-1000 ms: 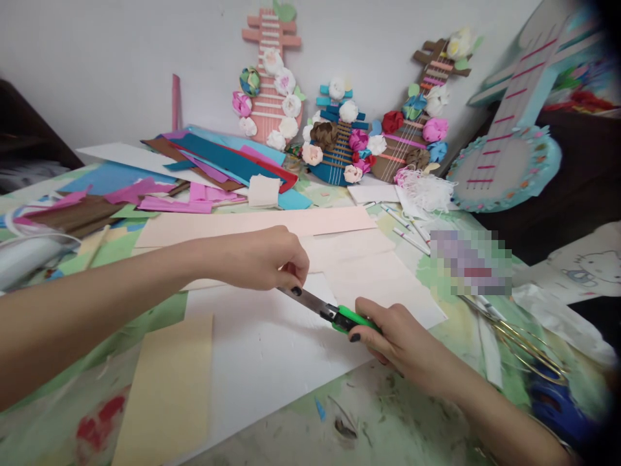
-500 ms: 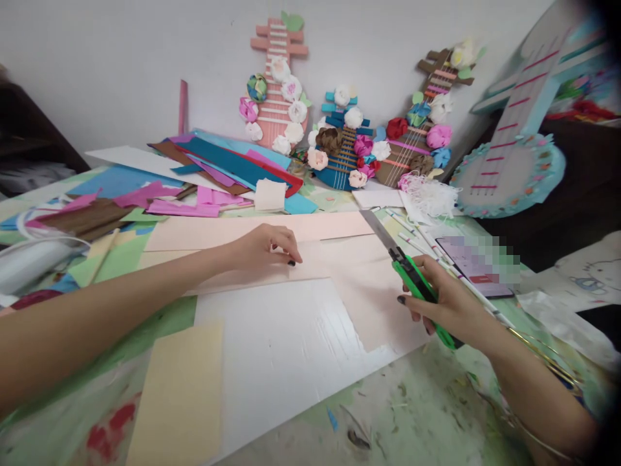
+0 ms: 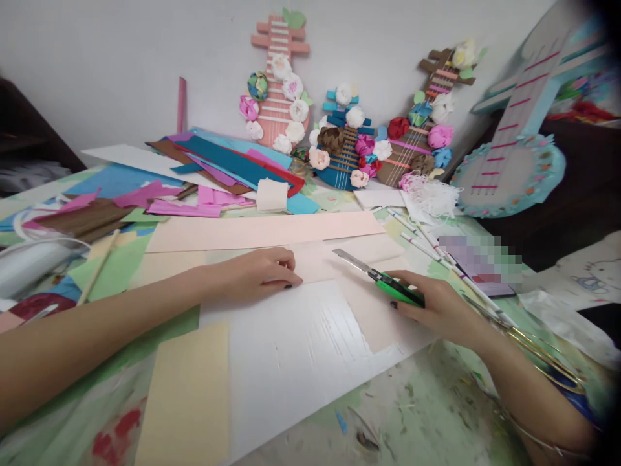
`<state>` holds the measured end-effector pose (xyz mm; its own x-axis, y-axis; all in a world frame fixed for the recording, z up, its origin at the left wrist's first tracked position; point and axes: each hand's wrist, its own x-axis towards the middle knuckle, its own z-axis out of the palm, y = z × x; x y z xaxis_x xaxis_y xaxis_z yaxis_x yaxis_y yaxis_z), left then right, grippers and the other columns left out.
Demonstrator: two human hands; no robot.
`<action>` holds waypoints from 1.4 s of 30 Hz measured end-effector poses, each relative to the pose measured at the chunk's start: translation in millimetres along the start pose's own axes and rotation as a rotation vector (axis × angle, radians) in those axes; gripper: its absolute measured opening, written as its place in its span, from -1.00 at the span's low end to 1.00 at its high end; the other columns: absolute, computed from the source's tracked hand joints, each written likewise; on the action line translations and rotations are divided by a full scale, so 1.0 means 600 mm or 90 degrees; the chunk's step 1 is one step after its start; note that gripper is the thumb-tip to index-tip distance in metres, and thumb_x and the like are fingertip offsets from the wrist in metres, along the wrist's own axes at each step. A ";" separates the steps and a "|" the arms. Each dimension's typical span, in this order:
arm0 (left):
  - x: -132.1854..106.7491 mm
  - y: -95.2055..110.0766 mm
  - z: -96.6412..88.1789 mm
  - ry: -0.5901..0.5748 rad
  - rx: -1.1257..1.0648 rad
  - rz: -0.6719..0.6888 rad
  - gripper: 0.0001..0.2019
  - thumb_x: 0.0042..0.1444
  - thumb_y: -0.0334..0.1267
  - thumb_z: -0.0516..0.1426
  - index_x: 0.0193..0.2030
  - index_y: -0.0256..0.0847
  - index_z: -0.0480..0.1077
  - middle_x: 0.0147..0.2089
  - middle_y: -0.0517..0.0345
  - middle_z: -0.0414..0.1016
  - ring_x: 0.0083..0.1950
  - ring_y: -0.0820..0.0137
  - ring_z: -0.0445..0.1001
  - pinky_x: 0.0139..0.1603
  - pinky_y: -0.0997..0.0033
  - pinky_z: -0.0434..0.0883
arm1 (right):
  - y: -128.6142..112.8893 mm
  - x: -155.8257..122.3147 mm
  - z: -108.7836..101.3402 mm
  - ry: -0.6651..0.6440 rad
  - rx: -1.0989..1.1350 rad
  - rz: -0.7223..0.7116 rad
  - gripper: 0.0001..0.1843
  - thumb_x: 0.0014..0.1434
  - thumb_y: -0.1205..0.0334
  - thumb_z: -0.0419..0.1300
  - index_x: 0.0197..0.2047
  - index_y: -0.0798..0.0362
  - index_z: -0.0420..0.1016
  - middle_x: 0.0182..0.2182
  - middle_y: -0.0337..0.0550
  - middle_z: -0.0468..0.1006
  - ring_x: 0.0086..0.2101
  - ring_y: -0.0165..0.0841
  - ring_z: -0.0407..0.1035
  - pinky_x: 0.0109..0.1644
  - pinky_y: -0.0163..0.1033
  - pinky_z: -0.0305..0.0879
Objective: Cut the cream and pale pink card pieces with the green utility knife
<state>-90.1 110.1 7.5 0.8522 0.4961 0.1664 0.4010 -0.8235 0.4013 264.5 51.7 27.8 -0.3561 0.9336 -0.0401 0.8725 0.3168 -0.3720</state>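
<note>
My right hand (image 3: 431,307) is closed around a green utility knife (image 3: 398,289). Its long metal blade extends to the left, over pale pink paper (image 3: 310,259) or just above it; contact is hard to judge. At the front edge of this paper lies my left hand (image 3: 259,275), fingers curled and thumb pointing right; the fingertips are partly hidden. Under the paper is a glossy white board (image 3: 291,362) with scored lines. A pale pink strip (image 3: 266,231) stretches behind both hands. One beige sheet (image 3: 187,395) covers the board's left end.
Flower-decorated paper instruments (image 3: 284,103) lean against the wall. Coloured paper scraps (image 3: 233,162) are piled at the back left. On the right are striped sticks (image 3: 436,255), a phone (image 3: 478,265) and gold-handled scissors (image 3: 543,353). A wooden stick (image 3: 99,265) lies at left.
My left hand has lowered onto the paper's front edge. My right hand has turned the knife, bringing its blade tip left and nearer to me, off the far strip's end.
</note>
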 end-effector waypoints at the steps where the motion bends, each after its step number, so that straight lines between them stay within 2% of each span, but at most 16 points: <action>1: 0.000 0.000 0.001 0.003 -0.007 0.001 -0.72 0.24 -0.38 0.02 -0.04 -0.08 0.51 -0.17 0.10 0.39 -0.21 0.46 0.40 -0.20 0.53 0.29 | 0.002 -0.001 -0.002 0.002 -0.004 0.018 -0.65 0.09 0.22 0.11 -0.01 -0.05 0.38 -0.21 -0.21 0.58 -0.28 -0.24 0.43 -0.25 -0.19 0.26; 4: 0.014 -0.008 0.001 0.051 -0.054 -0.018 -0.75 0.20 -0.35 0.06 -0.07 -0.13 0.52 -0.22 0.13 0.42 -0.34 0.52 0.38 -0.31 0.56 0.29 | 0.009 0.001 -0.011 0.015 -0.008 0.055 -0.75 0.09 0.16 0.14 -0.13 -0.04 0.39 -0.27 -0.22 0.57 -0.32 -0.25 0.42 -0.29 -0.20 0.24; 7: 0.053 -0.032 -0.003 0.135 -0.034 -0.130 -0.76 0.13 -0.29 0.11 -0.08 -0.16 0.52 -0.21 0.12 0.46 -0.35 0.49 0.40 -0.32 0.53 0.30 | 0.020 0.007 -0.021 0.039 -0.036 0.048 -0.78 0.05 0.16 0.16 -0.18 -0.04 0.43 -0.27 -0.20 0.57 -0.29 -0.24 0.42 -0.28 -0.20 0.24; 8: 0.070 -0.043 -0.005 0.143 -0.015 -0.190 -0.75 0.12 -0.26 0.11 -0.09 -0.17 0.51 -0.19 0.10 0.47 -0.30 0.45 0.42 -0.29 0.51 0.31 | 0.024 0.011 -0.023 0.044 -0.048 0.040 -0.78 0.04 0.18 0.17 -0.19 -0.04 0.45 -0.27 -0.20 0.57 -0.28 -0.23 0.42 -0.26 -0.20 0.24; 11: 0.119 -0.078 -0.008 0.161 0.018 -0.257 -0.68 0.04 -0.13 0.18 -0.13 -0.30 0.47 -0.16 -0.05 0.48 -0.12 0.24 0.42 -0.15 0.36 0.31 | 0.036 0.022 -0.029 0.038 -0.076 0.017 -0.73 -0.01 0.28 0.16 -0.18 -0.02 0.48 -0.26 -0.19 0.57 -0.25 -0.23 0.43 -0.22 -0.20 0.25; 13: 0.141 -0.097 -0.006 0.150 0.012 -0.289 -0.66 -0.03 -0.05 0.21 -0.24 -0.31 0.45 -0.24 -0.04 0.49 -0.18 0.22 0.43 -0.22 0.35 0.31 | 0.043 0.029 -0.030 0.036 -0.087 0.007 -0.70 -0.03 0.32 0.15 -0.17 -0.01 0.49 -0.24 -0.18 0.58 -0.23 -0.24 0.44 -0.19 -0.20 0.26; 15: 0.150 -0.108 -0.001 0.133 -0.014 -0.304 -0.66 -0.05 0.00 0.20 -0.31 -0.27 0.41 -0.31 0.04 0.49 -0.28 0.28 0.43 -0.33 0.40 0.29 | 0.048 0.036 -0.030 0.044 -0.099 -0.002 -0.69 -0.04 0.34 0.15 -0.16 0.00 0.50 -0.23 -0.17 0.58 -0.22 -0.23 0.44 -0.18 -0.20 0.26; 19: 0.145 -0.114 0.009 0.122 -0.075 -0.298 -0.69 -0.05 0.01 0.19 -0.38 -0.22 0.37 -0.42 0.15 0.46 -0.41 0.39 0.37 -0.44 0.47 0.22 | 0.051 0.047 -0.027 0.048 -0.127 -0.021 -0.67 -0.03 0.38 0.15 -0.15 0.02 0.51 -0.20 -0.12 0.57 -0.21 -0.22 0.44 -0.15 -0.19 0.27; 24: 0.140 -0.117 0.012 0.148 -0.147 -0.277 -0.80 -0.06 -0.12 0.18 -0.47 -0.22 0.35 -0.51 0.21 0.36 -0.46 0.44 0.27 -0.46 0.48 0.17 | 0.049 0.059 -0.025 0.061 -0.126 -0.035 -0.64 -0.05 0.39 0.16 -0.13 0.04 0.52 -0.20 -0.08 0.56 -0.19 -0.19 0.44 -0.14 -0.17 0.27; 28: 0.138 -0.118 0.011 0.190 -0.226 -0.260 -0.82 -0.02 -0.15 0.16 -0.42 -0.21 0.30 -0.47 0.24 0.33 -0.45 0.47 0.26 -0.47 0.51 0.17 | 0.047 0.067 -0.025 0.059 -0.112 -0.044 -0.65 -0.05 0.39 0.17 -0.15 0.02 0.53 -0.23 -0.12 0.56 -0.21 -0.21 0.43 -0.17 -0.19 0.27; 34: 0.131 -0.121 0.014 0.210 -0.361 -0.243 -0.77 -0.01 -0.15 0.20 -0.33 -0.19 0.25 -0.55 0.34 0.22 -0.56 0.55 0.17 -0.58 0.56 0.07 | 0.038 0.075 -0.019 0.035 -0.118 -0.037 -0.67 -0.04 0.41 0.18 -0.15 0.03 0.52 -0.20 -0.09 0.56 -0.17 -0.18 0.43 -0.13 -0.17 0.26; 42: 0.130 -0.111 0.015 0.227 -0.503 -0.203 -0.64 0.02 -0.04 0.22 -0.20 -0.17 0.20 -0.46 0.30 0.36 -0.53 0.54 0.31 -0.53 0.56 0.21 | 0.018 0.080 -0.019 0.005 -0.061 -0.066 -0.60 -0.07 0.47 0.17 -0.13 0.01 0.53 -0.19 -0.10 0.54 -0.17 -0.19 0.42 -0.10 -0.15 0.29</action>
<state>-47.0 201.0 -14.4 0.5343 0.8304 0.1578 0.1408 -0.2715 0.9521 260.6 101.7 32.2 -0.4435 0.8963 0.0016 0.8595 0.4258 -0.2828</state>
